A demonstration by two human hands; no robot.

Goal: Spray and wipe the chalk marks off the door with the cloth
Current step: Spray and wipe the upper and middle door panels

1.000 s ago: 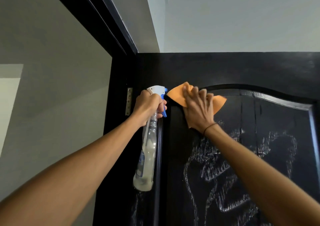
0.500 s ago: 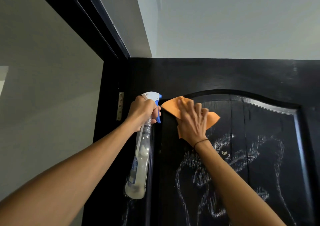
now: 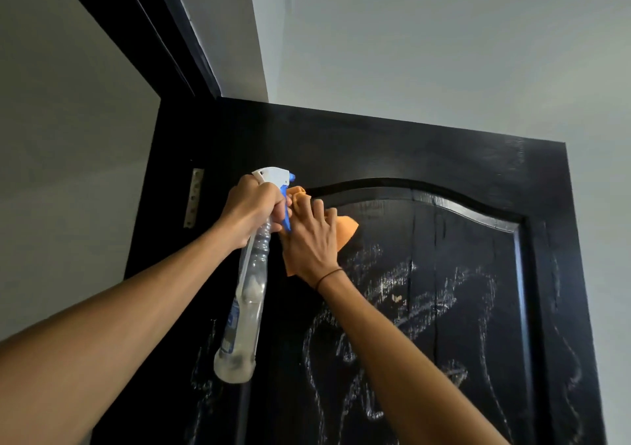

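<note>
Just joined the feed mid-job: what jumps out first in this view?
White chalk marks scrawled across the black door panel at lower right. At centre, the right hand presses an orange cloth on the panel's upper left corner, beside the left hand gripping a spray bottle.

Dim, soft daylight, sharp focus, wide-angle edge distortion

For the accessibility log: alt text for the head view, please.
A right hand presses an orange cloth against a black door near the top of its arched panel, while the left hand grips a clear spray bottle. White chalk marks cover the panel below.
</note>
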